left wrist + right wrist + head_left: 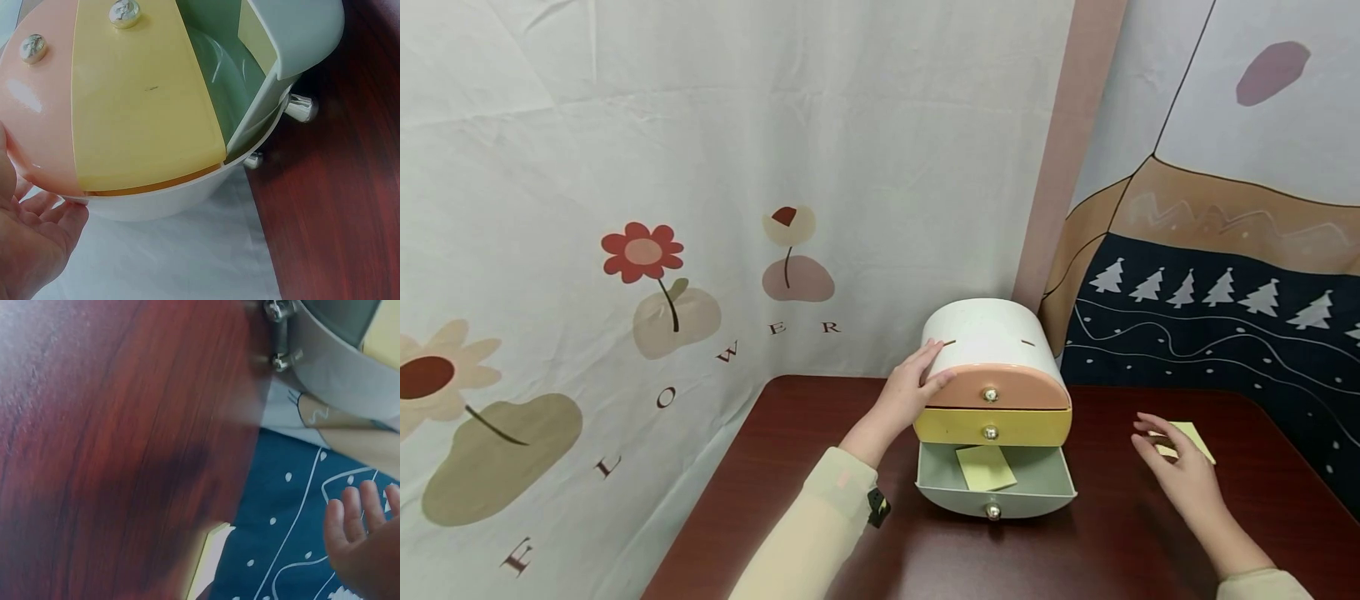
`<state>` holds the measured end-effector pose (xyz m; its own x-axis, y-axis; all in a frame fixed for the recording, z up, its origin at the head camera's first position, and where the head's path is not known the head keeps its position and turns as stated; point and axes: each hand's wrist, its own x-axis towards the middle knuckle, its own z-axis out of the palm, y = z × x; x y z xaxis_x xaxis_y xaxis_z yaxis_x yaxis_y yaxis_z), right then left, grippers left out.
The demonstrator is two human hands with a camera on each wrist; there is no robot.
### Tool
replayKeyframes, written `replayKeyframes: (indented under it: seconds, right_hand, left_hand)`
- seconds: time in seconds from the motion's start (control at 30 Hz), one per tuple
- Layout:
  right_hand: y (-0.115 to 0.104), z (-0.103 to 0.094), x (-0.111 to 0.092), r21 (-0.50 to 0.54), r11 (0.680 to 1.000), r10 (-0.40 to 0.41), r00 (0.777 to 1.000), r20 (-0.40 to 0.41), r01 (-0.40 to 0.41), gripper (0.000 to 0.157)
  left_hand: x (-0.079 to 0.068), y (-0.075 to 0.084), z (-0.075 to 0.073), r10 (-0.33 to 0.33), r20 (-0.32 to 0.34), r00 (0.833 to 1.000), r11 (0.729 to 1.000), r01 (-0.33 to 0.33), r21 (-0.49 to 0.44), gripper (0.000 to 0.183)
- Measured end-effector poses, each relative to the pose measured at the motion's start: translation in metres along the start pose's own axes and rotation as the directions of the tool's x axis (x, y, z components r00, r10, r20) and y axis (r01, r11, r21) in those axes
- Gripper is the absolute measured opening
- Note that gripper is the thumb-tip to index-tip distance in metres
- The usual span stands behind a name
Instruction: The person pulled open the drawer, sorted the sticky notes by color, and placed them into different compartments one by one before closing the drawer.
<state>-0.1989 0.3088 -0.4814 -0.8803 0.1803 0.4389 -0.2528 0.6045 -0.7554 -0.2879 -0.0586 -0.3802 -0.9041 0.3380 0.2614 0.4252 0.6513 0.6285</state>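
Note:
A small rounded drawer box [988, 333] has a white shell with a peach top drawer [955, 387], a yellow middle drawer [955, 427] and a green bottom drawer [1030, 502]. The bottom drawer is pulled out, and a yellow sticky note [987, 469] lies in it. My left hand [904, 396] rests on the box's left side, fingers on the white shell and thumb by the peach front. To the right, my right hand [1187, 475] hovers near a yellow sticky note pad [1197, 440] on the table, fingers apart and holding nothing. Part of the pad is hidden behind those fingers.
The dark red wooden table [1120, 533] carries the box near its back edge. Behind it hangs a pale flower-printed curtain [880, 167]; at the right is a dark tree-patterned cloth [1195, 333]. Round metal knobs [992, 511] stick out from the drawer fronts.

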Motion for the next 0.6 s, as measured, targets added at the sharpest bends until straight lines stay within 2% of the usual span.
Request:
replayKeyframes:
  seconds: [0.13, 0.3, 0.4, 0.6]
  right_hand:
    - [0.007, -0.008, 0.005, -0.034, 0.992, 0.121, 0.991, 0.055, -0.119, 0.052]
    - [0.02, -0.015, 0.013, -0.142, 0.962, 0.252, 0.957, 0.14, -0.233, 0.068]
    - [0.03, -0.018, 0.019, -0.181, 0.952, 0.279, 0.943, 0.183, -0.247, 0.074]
    - [0.048, -0.022, 0.028, -0.29, 0.937, 0.255, 0.949, 0.185, -0.195, 0.08]
  left_hand:
    - [0.0, 0.0, 0.0, 0.0, 0.001, 1.0, 1.0, 0.0, 0.002, 0.065]
    - [0.0, 0.0, 0.0, -0.004, 0.001, 1.0, 1.0, 0.004, -0.001, 0.065]
    - [0.0, 0.0, 0.0, -0.013, 0.004, 1.0, 1.0, 0.013, -0.006, 0.065]
    - [0.0, 0.001, 0.001, -0.014, 0.002, 1.0, 1.0, 0.014, -0.005, 0.065]
